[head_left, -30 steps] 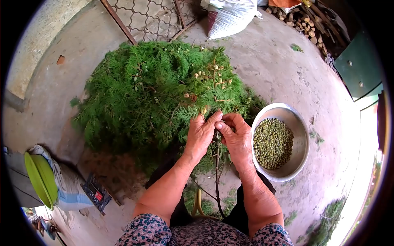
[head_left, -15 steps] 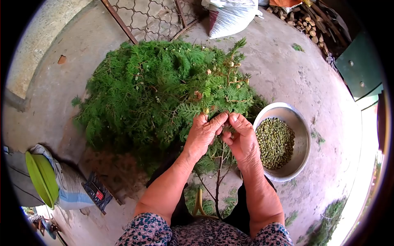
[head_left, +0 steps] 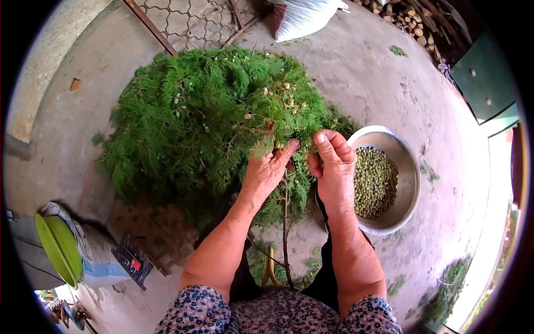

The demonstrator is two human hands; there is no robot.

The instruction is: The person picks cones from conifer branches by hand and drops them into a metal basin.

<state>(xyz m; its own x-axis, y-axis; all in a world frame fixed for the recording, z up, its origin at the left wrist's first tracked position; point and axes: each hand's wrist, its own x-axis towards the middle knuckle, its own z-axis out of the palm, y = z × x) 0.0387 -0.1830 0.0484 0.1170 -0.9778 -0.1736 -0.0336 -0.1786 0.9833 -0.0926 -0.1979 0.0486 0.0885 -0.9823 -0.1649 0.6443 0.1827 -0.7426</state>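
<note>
A large heap of green conifer branches lies on the floor in front of me. My left hand is closed around a leafy branch whose bare stem runs down between my knees. Small pale cones dot its top. Just to the right, my right hand is pinched beside the foliage, apart from my left; whatever lies between its fingertips is too small to make out. A metal bowl holding many small green cones is right beside my right hand.
A white sack and stacked firewood are at the top. On the lower left are a green basin, a grey and blue sack and a dark crate. Loose sprigs lie at lower right.
My right hand has moved right and up, away from my left hand. The branch in my left hand has shifted left, its top swinging back over the heap. The view has tilted slightly.
</note>
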